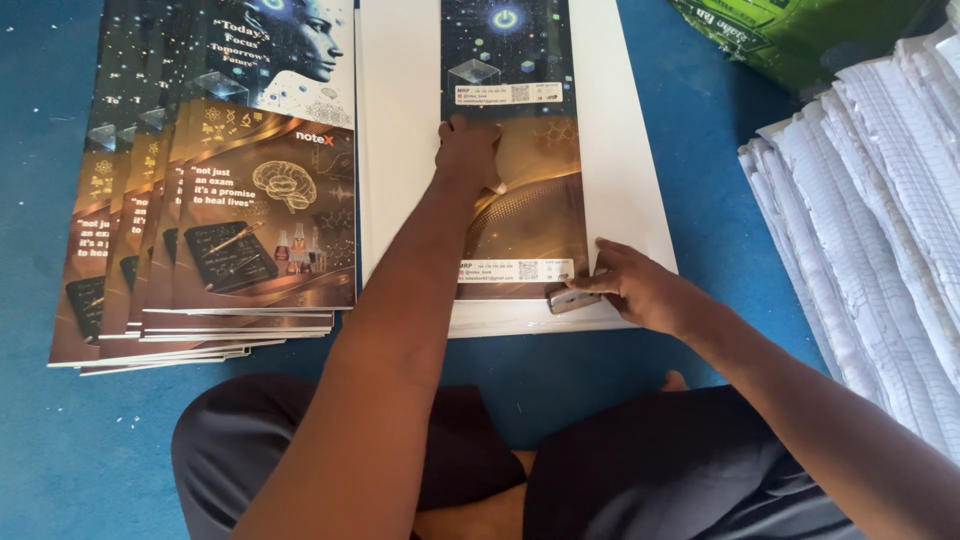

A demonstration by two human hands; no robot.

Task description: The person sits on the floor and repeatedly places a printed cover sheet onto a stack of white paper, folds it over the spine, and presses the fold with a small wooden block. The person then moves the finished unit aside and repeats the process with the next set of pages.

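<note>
A printed notebook cover sheet (520, 150), dark blue at the far end and gold-brown at the near end, lies on a stack of white sheets (400, 150) on the blue floor. My left hand (467, 155) presses flat on the middle of the cover. My right hand (640, 285) grips a small silvery tool (570, 298) at the cover's near right corner. What kind of tool it is cannot be made out.
A fanned stack of finished printed covers (230, 220) lies to the left. A pile of ruled white paper bundles (880, 230) stands at the right. A green bag (810, 35) sits at the top right. My crossed legs (560, 470) are at the bottom.
</note>
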